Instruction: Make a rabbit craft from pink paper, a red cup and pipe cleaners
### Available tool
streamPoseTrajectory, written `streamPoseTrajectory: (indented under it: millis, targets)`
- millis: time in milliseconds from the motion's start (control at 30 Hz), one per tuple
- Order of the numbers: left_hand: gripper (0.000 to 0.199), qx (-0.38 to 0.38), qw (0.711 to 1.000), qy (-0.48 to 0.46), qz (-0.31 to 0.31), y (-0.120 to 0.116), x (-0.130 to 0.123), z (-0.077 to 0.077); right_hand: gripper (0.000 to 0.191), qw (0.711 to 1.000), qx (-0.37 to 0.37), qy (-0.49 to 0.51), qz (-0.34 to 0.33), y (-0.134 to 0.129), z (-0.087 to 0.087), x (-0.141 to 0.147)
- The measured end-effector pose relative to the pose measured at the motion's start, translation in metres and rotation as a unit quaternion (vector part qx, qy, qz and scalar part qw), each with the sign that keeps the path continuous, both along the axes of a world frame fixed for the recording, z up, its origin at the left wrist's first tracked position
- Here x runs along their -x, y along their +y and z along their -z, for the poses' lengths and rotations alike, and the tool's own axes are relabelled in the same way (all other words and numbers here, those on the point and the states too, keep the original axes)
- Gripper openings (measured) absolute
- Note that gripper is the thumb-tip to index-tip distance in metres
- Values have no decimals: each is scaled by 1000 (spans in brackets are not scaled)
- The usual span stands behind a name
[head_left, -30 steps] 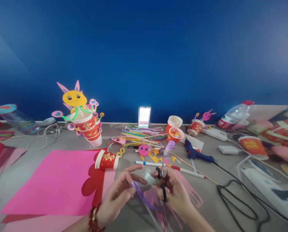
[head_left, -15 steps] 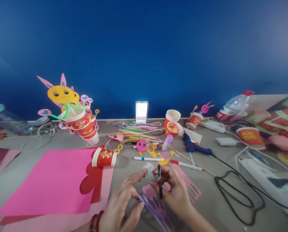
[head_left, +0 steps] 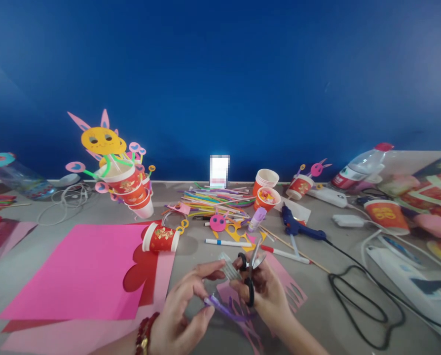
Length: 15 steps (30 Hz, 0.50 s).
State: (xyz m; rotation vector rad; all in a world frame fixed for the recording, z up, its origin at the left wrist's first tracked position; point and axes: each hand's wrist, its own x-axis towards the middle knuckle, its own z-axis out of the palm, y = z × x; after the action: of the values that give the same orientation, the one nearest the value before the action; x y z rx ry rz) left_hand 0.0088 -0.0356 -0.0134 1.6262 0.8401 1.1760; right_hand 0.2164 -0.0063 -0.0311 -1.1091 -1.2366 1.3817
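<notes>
My left hand, with a red bead bracelet on its wrist, pinches a thin purple strip between thumb and fingers; its exact kind is unclear. The index fingertip of that hand touches a small clear roll that looks like tape. My right hand has its fingers around black-handled scissors, blades pointing up and away, and its thumb rests against the clear roll. Beneath both hands lies pink paper with cut-out slots.
Pink sheets lie at left beside a tipped red paper cup. Stacked decorated cups stand behind. Markers, a pile of coloured sticks and a purple glue stick lie ahead. At right sits a blue glue gun with its looping black cord.
The scissors have turned in my right hand, so their blades and both handle loops show. My left fingers have shifted slightly left with the purple strip. The view has moved a little.
</notes>
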Motion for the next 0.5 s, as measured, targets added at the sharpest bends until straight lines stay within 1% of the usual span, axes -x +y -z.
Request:
streamPoseTrajectory:
  millis: [100,233,300,400,500]
  targets:
    - [26,-13,1000,-9,15,0,-1,0,37,1000,-9,-9,0,0,0,-1]
    - [26,-17,1000,-14,15,0,-1,1,38,1000,-16,-18,-1,-1,-3,-1]
    - [25,-32,999,11,25,0,-1,1,38,999,-27,-27,3,-1,-5,0]
    - [27,-83,993,71,52,1,-3,-1,37,999,-39,-33,2,-1,-3,0]
    - [28,-113,985,119,56,2,-5,-2,39,1000,-16,-13,-9,1,-1,0]
